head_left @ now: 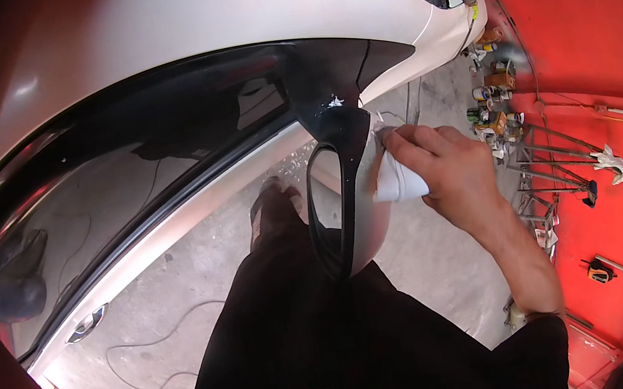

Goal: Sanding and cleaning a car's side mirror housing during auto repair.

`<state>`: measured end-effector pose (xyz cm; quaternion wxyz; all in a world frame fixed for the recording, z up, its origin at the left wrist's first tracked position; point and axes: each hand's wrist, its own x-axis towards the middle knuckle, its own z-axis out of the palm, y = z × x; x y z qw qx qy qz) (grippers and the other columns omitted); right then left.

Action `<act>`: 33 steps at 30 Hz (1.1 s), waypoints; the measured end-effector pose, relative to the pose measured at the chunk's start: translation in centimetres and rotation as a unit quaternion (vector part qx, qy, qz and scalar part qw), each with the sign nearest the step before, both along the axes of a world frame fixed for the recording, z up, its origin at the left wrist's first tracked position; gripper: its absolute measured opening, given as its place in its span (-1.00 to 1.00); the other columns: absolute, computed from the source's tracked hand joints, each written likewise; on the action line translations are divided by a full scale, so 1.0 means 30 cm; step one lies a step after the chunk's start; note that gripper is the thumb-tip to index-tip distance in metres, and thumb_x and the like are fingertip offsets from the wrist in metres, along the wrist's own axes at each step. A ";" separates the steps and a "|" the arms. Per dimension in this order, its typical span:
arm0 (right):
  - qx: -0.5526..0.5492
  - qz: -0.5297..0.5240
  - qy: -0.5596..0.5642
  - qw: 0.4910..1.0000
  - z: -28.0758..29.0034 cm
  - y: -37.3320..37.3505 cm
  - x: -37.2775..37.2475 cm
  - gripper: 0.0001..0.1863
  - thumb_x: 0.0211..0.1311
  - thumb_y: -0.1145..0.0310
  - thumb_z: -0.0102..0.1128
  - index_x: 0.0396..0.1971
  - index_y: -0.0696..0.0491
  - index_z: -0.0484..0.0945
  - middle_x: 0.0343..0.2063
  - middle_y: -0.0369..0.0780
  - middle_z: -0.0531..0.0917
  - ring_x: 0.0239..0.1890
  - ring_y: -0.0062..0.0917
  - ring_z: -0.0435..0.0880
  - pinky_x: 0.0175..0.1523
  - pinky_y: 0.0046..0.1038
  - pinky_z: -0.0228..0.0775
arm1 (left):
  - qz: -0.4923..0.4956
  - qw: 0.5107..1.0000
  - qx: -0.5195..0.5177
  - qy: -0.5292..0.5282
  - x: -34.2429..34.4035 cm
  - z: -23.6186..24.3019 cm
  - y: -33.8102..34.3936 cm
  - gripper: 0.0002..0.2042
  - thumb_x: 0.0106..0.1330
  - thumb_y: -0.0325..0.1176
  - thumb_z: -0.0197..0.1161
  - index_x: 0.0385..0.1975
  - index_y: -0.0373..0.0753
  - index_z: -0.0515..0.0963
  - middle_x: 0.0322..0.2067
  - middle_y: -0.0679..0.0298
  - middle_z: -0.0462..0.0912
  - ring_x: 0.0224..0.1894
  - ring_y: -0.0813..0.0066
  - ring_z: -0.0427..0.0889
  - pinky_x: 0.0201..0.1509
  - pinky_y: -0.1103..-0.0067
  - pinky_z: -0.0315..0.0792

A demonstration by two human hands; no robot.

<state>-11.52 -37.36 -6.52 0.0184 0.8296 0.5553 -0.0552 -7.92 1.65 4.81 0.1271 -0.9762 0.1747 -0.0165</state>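
Observation:
My right hand (446, 169) grips a folded white sheet (401, 182), its fingers closed round the upper edge. The sheet rests on or right beside the outer shell of a car's side mirror (370, 214); the exact contact is hidden behind the fingers. Dull silver-grey covers the shell, while the mirror's frame and base are black. White flakes (335, 101) lie at the base, beside the dark side window (208, 105). Whether the sheet is paper or sandpaper does not show. Nowhere in the picture is my left hand visible.
The white car door (150, 257) with its handle (88, 324) runs along the left. A thin cable (147, 342) loops over the concrete floor (171, 286). Cans and boxes (490, 113) and a metal stand (554, 156) line the red wall (575, 6) at right.

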 end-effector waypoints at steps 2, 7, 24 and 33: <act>-0.001 0.006 0.002 1.000 0.000 0.000 0.004 -0.23 -0.18 0.59 0.53 0.21 -0.15 0.72 0.03 -0.38 0.80 -0.11 -0.31 0.80 -0.10 -0.32 0.72 | -0.003 1.000 0.006 0.010 -0.007 0.001 -0.007 -0.58 0.43 -0.05 0.35 0.13 -0.17 0.78 0.03 0.01 0.85 0.11 0.01 0.81 0.25 0.19 0.61; 0.000 0.019 -0.006 1.000 0.003 0.038 0.009 -0.20 -0.21 0.59 0.53 0.22 -0.15 0.71 0.03 -0.38 0.79 -0.09 -0.32 0.81 -0.10 -0.31 0.72 | 0.052 0.996 0.011 0.070 0.047 0.012 -0.022 -0.60 0.45 -0.05 0.32 0.10 -0.18 0.80 0.00 0.01 0.86 0.11 -0.01 0.81 0.24 0.20 0.61; -0.014 -0.011 -0.004 1.000 0.007 0.076 -0.001 -0.25 -0.13 0.58 0.50 0.21 -0.20 0.71 -0.01 -0.38 0.80 -0.15 -0.31 0.80 -0.13 -0.30 0.71 | 0.028 0.994 -0.037 0.102 0.068 -0.003 -0.002 -0.63 0.45 -0.08 0.31 0.01 -0.23 0.80 -0.05 -0.01 0.86 0.07 0.00 0.80 0.23 0.17 0.58; 0.053 0.005 -0.020 0.998 -0.010 0.009 -0.026 -0.26 -0.18 0.58 0.53 0.16 -0.18 0.75 -0.02 -0.40 0.82 -0.15 -0.37 0.81 -0.11 -0.37 0.72 | 0.008 0.996 -0.039 0.085 0.084 -0.030 0.015 -0.62 0.45 -0.07 0.32 0.02 -0.24 0.78 -0.05 -0.05 0.85 0.08 -0.05 0.80 0.24 0.16 0.58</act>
